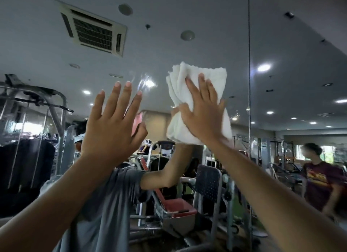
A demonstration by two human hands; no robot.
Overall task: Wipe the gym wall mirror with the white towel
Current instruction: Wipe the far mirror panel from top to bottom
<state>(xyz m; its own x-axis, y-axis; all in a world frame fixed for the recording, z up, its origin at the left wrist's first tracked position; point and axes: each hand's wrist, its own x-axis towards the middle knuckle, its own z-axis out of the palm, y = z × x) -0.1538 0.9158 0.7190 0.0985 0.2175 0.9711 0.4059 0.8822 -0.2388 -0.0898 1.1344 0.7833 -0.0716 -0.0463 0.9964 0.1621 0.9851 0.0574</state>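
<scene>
I see the bunched white towel [212, 79] high on the mirror [169, 36], under my right hand [202, 116]. Its straight, spread fingers [193, 90] lie across the cloth and press it to the glass without curling round it. My left hand [110, 127] is raised beside it, arm stretched up, fingers spread and empty.

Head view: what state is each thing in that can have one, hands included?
white towel: bunched, pressed flat on the mirror.
right hand: fingers straight, pressing the towel to the glass.
left hand: fingers spread, holds nothing; contact with the glass unclear.
mirror: smeared beside the towel's upper left.
ceiling lights: lit, seen in reflection.
</scene>
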